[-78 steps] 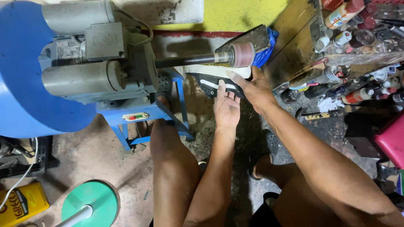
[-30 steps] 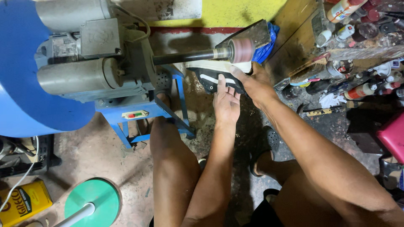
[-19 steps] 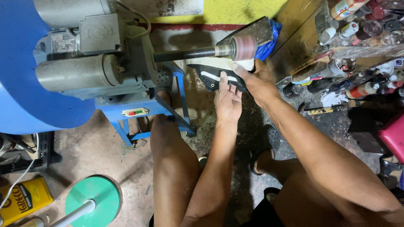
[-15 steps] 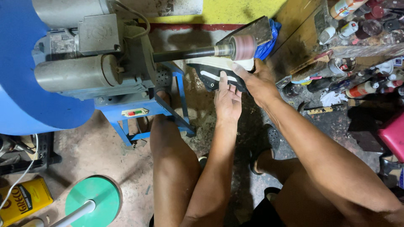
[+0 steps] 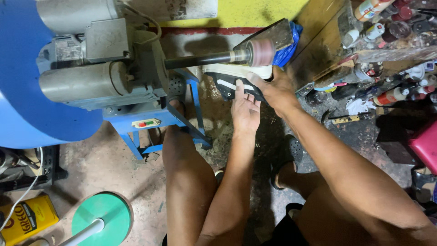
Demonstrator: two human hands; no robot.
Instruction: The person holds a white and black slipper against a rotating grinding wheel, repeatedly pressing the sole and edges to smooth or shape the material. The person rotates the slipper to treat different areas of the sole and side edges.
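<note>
I hold a black shoe with a white stripe and a pale sole [image 5: 231,79] up against the pink sanding drum [image 5: 260,52] at the end of a dark shaft [image 5: 200,59]. My left hand [image 5: 245,109] supports the shoe from below, fingers pressed on its black side. My right hand [image 5: 275,91] grips the shoe's right end, just under the drum. The shoe's pale sole faces the drum and seems to touch it. The shaft runs out of a grey motor unit [image 5: 98,73] on a blue metal stand [image 5: 154,125].
A large blue cover [image 5: 27,114] fills the left side. On the floor stand a yellow can [image 5: 25,218] and a green round base with a white pole [image 5: 102,218]. Bottles and cans [image 5: 387,27] crowd a shelf at the upper right. A pink box [image 5: 425,143] sits at the right edge.
The shoe and both hands have risen a little toward the drum. The view has shifted slightly; the grip on the shoe is the same.
</note>
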